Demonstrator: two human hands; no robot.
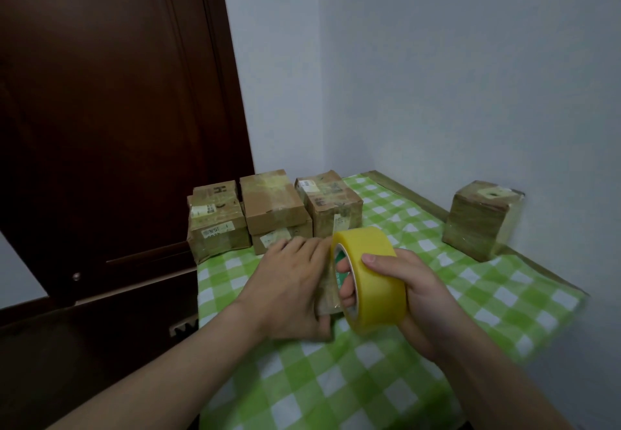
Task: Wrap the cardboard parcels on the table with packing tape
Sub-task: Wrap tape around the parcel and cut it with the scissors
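Just left of the yellow tape roll (369, 281), the left hand (289, 288) grips a small parcel (326, 295); the right hand (415, 290) grasps the roll through its core.

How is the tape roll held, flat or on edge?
On edge: the tape roll turns its hole left; the right hand grips through it.

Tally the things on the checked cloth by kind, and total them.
Parcels: 7, one of them in the left hand; the stacks may hide more.
Tape roll: 1
Total: 8
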